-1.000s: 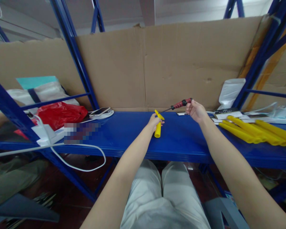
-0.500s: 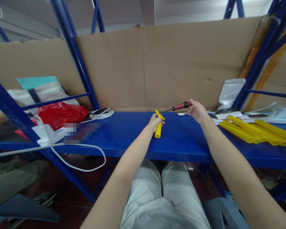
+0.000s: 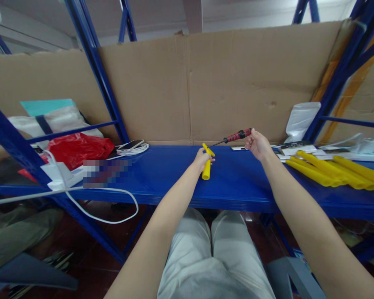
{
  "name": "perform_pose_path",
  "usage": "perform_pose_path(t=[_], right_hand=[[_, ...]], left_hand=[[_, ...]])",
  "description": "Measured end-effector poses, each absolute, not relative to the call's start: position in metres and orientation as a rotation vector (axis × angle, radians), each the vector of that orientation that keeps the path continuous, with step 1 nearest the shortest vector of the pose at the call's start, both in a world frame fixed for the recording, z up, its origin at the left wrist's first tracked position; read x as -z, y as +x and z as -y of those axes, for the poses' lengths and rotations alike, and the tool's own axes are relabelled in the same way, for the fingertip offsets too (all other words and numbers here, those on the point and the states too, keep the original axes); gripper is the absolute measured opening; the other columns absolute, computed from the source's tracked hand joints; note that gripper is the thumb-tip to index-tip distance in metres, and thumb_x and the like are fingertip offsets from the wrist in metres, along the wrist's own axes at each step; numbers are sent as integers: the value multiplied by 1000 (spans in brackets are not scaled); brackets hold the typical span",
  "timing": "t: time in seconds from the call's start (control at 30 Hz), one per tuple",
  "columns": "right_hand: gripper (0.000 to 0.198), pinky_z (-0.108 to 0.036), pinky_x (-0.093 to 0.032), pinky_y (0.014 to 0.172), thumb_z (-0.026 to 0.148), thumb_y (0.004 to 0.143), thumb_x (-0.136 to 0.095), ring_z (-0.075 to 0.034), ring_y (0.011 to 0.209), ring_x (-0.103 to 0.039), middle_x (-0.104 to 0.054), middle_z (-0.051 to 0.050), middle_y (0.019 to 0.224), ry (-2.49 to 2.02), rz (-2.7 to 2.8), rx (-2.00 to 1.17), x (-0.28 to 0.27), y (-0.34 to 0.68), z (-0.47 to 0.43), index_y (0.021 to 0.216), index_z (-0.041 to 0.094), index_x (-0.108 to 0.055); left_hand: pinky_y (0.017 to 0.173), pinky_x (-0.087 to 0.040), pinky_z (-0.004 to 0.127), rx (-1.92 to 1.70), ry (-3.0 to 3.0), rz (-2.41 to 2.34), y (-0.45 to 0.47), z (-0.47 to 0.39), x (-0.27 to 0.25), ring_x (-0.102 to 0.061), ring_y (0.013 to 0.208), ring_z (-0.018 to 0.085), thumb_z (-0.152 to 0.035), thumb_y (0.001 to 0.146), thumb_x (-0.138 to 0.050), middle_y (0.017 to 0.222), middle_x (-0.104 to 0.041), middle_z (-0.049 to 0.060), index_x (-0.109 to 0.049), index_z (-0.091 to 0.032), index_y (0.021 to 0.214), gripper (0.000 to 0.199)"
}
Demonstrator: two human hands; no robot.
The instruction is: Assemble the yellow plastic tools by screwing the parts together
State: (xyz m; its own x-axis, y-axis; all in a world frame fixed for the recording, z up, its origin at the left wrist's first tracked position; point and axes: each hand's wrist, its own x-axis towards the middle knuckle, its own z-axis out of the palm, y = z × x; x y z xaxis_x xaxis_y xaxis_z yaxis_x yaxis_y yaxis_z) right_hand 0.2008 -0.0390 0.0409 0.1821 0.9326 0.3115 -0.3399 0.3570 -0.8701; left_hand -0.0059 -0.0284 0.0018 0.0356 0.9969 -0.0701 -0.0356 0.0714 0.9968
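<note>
My left hand is closed around a yellow plastic piece with a tube-shaped handle and a wider head, held just above the blue shelf. In my right hand is a screwdriver with a red and black handle, pinched by the fingertips at its handle end. Its thin shaft slants down to the left, and the tip meets the head of the yellow piece. The exact contact at the tip is too small to make out.
Several yellow tubes lie on the blue shelf at the right, near a white pouch. To the left are a phone, a coiled white cable and a red plastic bag. Cardboard stands behind.
The screwdriver handle has turned a little and its far end tips slightly upward, with my right fingers now at its very end. My left hand and the yellow piece stay in place.
</note>
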Motion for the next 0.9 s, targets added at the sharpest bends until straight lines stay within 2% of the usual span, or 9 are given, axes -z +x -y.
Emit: perform_pose_path(t=[0.17, 0.47, 0.63, 0.8, 0.9], right_hand=[[39, -18, -36, 40, 48, 71, -72, -6, 44, -45, -47, 7, 54, -761, 935, -1000, -40, 200, 37, 68, 21, -45], [35, -20, -34, 37, 45, 77, -66, -7, 38, -39, -41, 7, 44, -801, 889, -1062, -40, 202, 35, 65, 21, -44], [32, -19, -33, 37, 50, 78, -64, -7, 36, -35, -33, 9, 41, -781, 963, -1028, -39, 202, 35, 74, 21, -54], [25, -18, -35, 40, 45, 82, -60, -7, 40, -41, -42, 6, 45, -733, 950, -1067, -41, 202, 39, 80, 20, -58], [20, -18, -40, 44, 38, 84, -58, -7, 47, -47, -49, 4, 51, -694, 915, -1091, -43, 202, 40, 76, 20, -56]], left_hand=[[46, -41, 17, -1155, 1146, -1193, -6, 29, -2, -63, 56, 9, 8, 73, -44, 111, -64, 11, -35, -20, 133, 66], [46, -41, 17, -1159, 1154, -1208, -6, 32, -4, -65, 63, 10, 7, 73, -46, 112, -64, 11, -35, -21, 133, 67], [46, -41, 17, -1150, 1162, -1210, -6, 33, -5, -65, 61, 10, 7, 73, -44, 113, -64, 12, -35, -21, 133, 67], [45, -41, 17, -1160, 1151, -1205, -6, 31, -4, -65, 61, 10, 7, 72, -44, 112, -64, 11, -35, -21, 133, 68], [44, -40, 16, -1165, 1156, -1198, -5, 31, -4, -65, 62, 10, 7, 72, -45, 109, -65, 10, -36, -22, 132, 68]])
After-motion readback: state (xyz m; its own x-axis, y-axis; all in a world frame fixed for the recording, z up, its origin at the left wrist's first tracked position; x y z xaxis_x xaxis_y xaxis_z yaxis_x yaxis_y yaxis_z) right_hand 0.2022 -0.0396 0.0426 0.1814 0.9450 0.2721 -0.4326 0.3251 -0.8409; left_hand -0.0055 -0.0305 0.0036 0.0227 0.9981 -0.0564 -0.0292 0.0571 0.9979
